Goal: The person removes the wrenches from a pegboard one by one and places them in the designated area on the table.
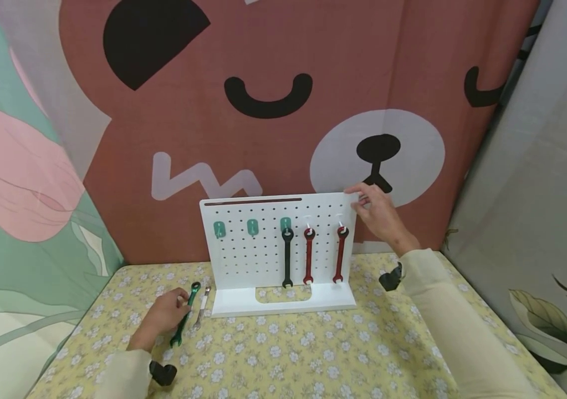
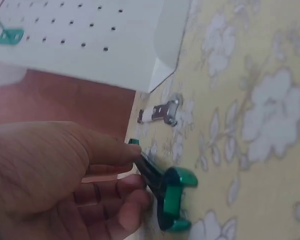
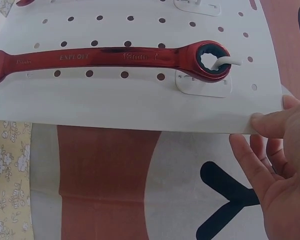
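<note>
My left hand [image 1: 165,311] pinches a green combination wrench [image 1: 179,328] by its shank, left of the white pegboard [image 1: 250,257]. In the left wrist view the wrench's green open end [image 2: 174,200] points toward the camera. Beside it on the cloth lies a silver wrench [image 1: 202,310] with a white band. At the board's upper right corner, my right hand [image 1: 375,208] grips the edge, thumb on the front face and fingers behind. A black wrench [image 1: 287,260], a red wrench [image 1: 308,257] and a second red wrench [image 3: 110,57] hang on the board's hooks.
Two green hooks, a left hook [image 1: 219,229] and a middle hook [image 1: 253,226], hold nothing. A yellow floral cloth [image 1: 283,354] covers the table. Behind the board hangs a brown cartoon curtain [image 1: 188,122]; a grey curtain [image 1: 527,183] stands at the right.
</note>
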